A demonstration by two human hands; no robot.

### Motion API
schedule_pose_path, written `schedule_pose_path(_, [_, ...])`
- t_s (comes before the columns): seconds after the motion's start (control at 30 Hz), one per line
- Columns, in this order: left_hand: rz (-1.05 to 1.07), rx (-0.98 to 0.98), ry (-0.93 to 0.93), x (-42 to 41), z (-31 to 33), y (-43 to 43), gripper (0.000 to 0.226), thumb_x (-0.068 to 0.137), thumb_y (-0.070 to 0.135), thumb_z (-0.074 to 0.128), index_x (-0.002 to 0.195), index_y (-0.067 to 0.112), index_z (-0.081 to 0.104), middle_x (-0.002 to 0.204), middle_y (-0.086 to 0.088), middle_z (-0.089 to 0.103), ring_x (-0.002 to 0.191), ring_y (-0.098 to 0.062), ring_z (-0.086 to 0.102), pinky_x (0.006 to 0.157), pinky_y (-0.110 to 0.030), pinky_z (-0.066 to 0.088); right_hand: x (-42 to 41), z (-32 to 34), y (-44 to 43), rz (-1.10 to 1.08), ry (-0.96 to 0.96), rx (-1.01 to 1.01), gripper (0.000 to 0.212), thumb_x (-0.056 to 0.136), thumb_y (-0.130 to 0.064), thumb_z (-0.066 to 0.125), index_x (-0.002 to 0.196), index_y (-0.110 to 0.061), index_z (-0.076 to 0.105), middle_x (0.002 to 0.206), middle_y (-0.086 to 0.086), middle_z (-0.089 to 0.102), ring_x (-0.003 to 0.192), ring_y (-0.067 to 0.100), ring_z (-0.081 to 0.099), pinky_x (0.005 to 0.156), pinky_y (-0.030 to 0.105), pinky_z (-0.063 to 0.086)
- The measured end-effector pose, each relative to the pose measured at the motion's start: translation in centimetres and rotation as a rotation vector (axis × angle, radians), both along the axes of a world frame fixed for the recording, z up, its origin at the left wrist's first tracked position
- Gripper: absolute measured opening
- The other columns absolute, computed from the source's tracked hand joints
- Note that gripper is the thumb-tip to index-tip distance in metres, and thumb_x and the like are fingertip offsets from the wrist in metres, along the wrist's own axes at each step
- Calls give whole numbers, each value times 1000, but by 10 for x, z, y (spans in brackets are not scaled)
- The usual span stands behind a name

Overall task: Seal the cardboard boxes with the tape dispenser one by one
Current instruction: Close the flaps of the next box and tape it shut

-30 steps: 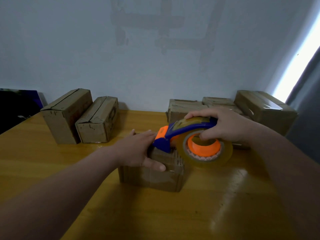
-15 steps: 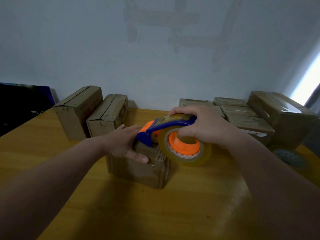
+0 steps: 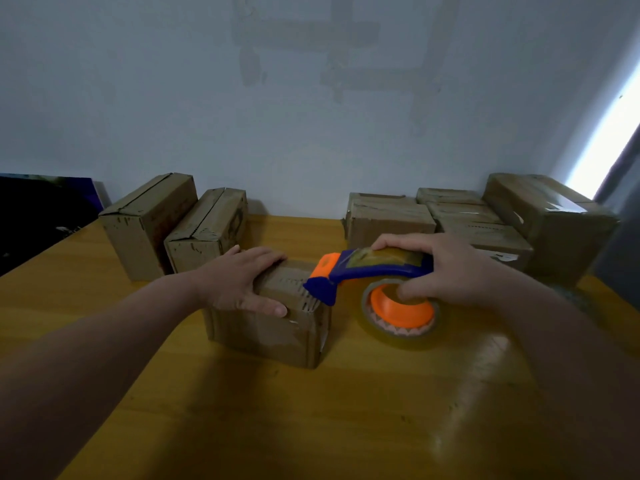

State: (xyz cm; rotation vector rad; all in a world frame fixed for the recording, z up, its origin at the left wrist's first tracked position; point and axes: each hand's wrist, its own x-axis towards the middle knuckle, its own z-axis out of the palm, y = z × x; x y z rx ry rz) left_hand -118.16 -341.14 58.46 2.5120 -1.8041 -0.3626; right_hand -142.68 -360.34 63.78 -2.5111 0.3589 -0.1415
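pressing flat on box (image 3: pixel 270 336) top, left hand (image 3: pixel 239 282) has fingers (image 3: pixel 265 253) straight, so box not slide under tape pull. right hand (image 3: pixel 453 268) wrapped around tape dispenser (image 3: pixel 370 270), blade end at box edge just beside left thumb, likely for cut. more boxes (image 3: pixel 145 226) wait beyond both hands.

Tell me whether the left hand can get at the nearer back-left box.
Probably yes: the left hand rests on the middle box, and that back-left box stands just beyond it with nothing between.
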Motion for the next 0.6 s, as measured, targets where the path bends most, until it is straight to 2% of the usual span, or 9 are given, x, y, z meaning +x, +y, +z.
schedule_pose_path(0.13, [37,38,-132,-13,-5,2,146,34,104,-1,152,18,-8,160,-1,-5,147,-18,-3,118,-41,-2,-6,-13,1,-6,-41,66,56,78,-11,71,115,-47,51,85,6,66,71,23,61,62,30,49])
schedule_pose_path(0.23, [98,-12,-193,-34,-11,1,142,38,100,-8,150,13,-11,159,-8,-11,146,-18,-6,113,-32,-3,-8,-21,4,-16,-58,116,57,78,-9,70,114,-49,50,89,6,65,74,26,61,62,26,48])
schedule_pose_path(0.33, [122,-65,-181,-59,-14,-6,128,53,96,1,151,13,-7,159,-10,-7,147,-21,-1,115,-34,3,-10,-27,6,-52,-70,135,62,77,-9,70,110,-55,46,94,3,64,76,23,61,62,25,51])
schedule_pose_path(0.47, [122,-133,-234,-75,-19,-18,104,76,82,23,152,14,1,160,-10,0,147,-21,4,117,-36,7,-12,-36,8,-90,-86,180,65,76,-7,71,113,-54,47,100,5,63,83,30,61,68,40,55])
schedule_pose_path(0.6, [48,-134,-209,-65,-19,-16,91,86,72,30,153,18,0,160,-6,0,147,-18,4,117,-34,7,-14,-42,13,-117,-115,195,65,76,-8,72,115,-53,47,94,3,62,67,21,58,60,24,50])
